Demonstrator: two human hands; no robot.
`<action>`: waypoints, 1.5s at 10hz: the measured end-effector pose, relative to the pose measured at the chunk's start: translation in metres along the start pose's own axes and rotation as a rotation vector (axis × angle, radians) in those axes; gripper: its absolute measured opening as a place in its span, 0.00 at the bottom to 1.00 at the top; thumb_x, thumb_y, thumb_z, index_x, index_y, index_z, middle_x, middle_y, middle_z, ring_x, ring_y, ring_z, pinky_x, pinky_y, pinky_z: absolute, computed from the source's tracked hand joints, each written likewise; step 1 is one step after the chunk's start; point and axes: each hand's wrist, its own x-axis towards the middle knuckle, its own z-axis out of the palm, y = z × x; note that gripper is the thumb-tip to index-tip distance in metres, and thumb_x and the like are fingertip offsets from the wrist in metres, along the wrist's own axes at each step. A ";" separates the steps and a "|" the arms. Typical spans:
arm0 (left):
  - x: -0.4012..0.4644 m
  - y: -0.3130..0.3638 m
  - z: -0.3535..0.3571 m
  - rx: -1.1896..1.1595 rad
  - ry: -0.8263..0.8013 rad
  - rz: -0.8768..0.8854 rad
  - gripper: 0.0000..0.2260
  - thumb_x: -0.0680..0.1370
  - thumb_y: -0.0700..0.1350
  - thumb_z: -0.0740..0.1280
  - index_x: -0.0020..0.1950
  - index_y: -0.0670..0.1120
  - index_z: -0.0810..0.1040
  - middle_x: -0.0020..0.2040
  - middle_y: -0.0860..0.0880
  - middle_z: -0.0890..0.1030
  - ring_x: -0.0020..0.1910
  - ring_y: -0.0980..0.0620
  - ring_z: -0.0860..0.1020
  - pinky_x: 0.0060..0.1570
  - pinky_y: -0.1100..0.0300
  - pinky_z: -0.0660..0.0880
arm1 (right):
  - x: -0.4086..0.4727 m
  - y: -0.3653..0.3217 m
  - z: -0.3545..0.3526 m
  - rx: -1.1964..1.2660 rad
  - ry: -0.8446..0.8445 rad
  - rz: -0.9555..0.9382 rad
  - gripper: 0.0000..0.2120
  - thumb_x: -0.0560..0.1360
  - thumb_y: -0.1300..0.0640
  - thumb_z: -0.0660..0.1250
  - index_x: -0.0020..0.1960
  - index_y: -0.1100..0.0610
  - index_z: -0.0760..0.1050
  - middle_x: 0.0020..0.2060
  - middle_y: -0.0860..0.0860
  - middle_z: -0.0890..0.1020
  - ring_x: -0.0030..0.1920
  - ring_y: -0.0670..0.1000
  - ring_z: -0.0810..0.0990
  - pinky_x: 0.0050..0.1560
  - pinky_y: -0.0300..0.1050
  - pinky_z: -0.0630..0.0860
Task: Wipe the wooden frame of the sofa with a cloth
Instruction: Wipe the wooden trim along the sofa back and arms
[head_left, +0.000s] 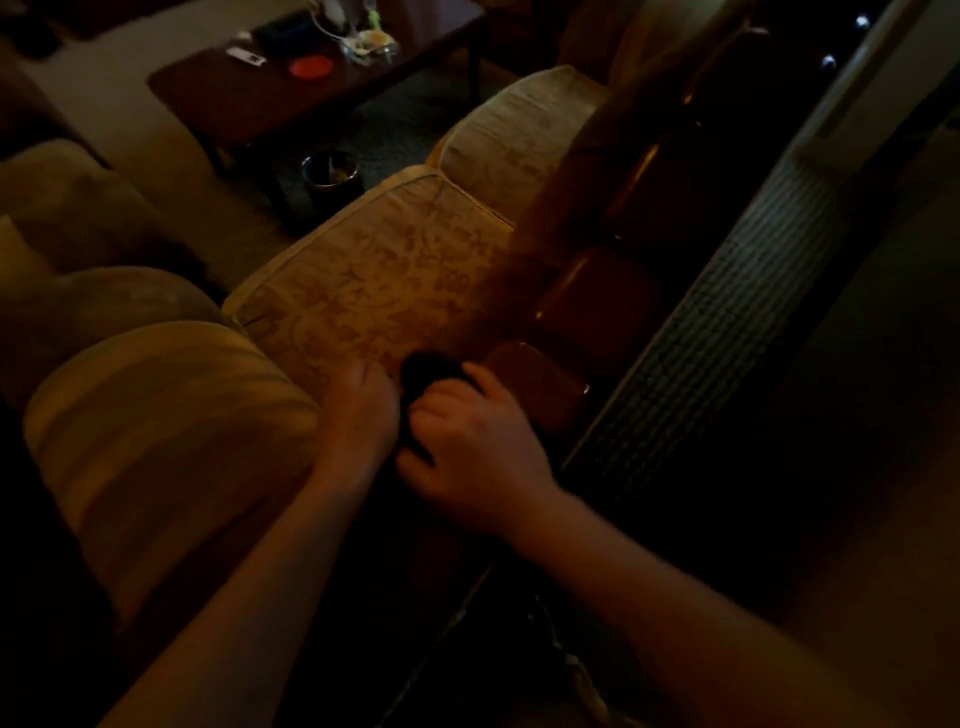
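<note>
- Sofa seat cushion (384, 270): pale, patterned fabric with piped edge; taken as the landmark for all entries below.
- Wooden frame (582, 306): dark reddish, glossy panels running along the cushion's right edge, receding toward the far end of the sofa.
- Cloth (428, 371): dark bundle at the cushion's near right corner, against the nearest frame panel; lies between the two hands, touching both; its outline is lost in the dim light.
- Right hand (475, 441): at the cushion's near right corner, knuckles up, fingers curled over the cloth and holding it; index finger reaches toward the nearest frame panel.
- Left hand (361, 410): on the cushion's near edge, just left of the cloth, fingers bent; whether it grips the cloth or only touches it cannot be told.
- Striped cushion (166, 431): rounded, to the near left of the seat cushion, beside the left forearm.
- Coffee table (311, 78): dark, well beyond the seat cushion's far left side; carries a red round item (310, 66) and small, blurred clutter.
- Dark bowl (332, 174): on the carpet, just beyond the seat cushion's far left edge.
- Mesh panel (727, 322): gridded, slanted, to the right of the frame.
</note>
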 end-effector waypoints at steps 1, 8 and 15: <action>-0.010 -0.006 0.000 -0.022 0.102 0.037 0.12 0.82 0.41 0.56 0.60 0.36 0.73 0.57 0.38 0.75 0.56 0.41 0.73 0.46 0.62 0.63 | 0.047 0.053 -0.017 -0.063 -0.234 0.095 0.20 0.77 0.45 0.56 0.40 0.55 0.79 0.40 0.54 0.82 0.47 0.55 0.79 0.58 0.51 0.67; -0.015 0.005 -0.005 -0.204 0.393 -0.071 0.11 0.81 0.44 0.52 0.44 0.43 0.72 0.42 0.42 0.78 0.43 0.42 0.75 0.51 0.44 0.72 | 0.085 0.039 0.024 0.107 -0.751 -0.126 0.19 0.74 0.36 0.50 0.44 0.43 0.76 0.40 0.44 0.79 0.43 0.47 0.77 0.36 0.40 0.66; -0.010 0.001 0.003 -0.217 0.170 0.035 0.14 0.81 0.43 0.53 0.47 0.37 0.74 0.45 0.35 0.78 0.45 0.37 0.76 0.44 0.46 0.71 | 0.050 0.102 -0.029 0.020 -0.257 0.070 0.18 0.79 0.50 0.57 0.35 0.58 0.71 0.30 0.48 0.70 0.35 0.53 0.74 0.37 0.47 0.66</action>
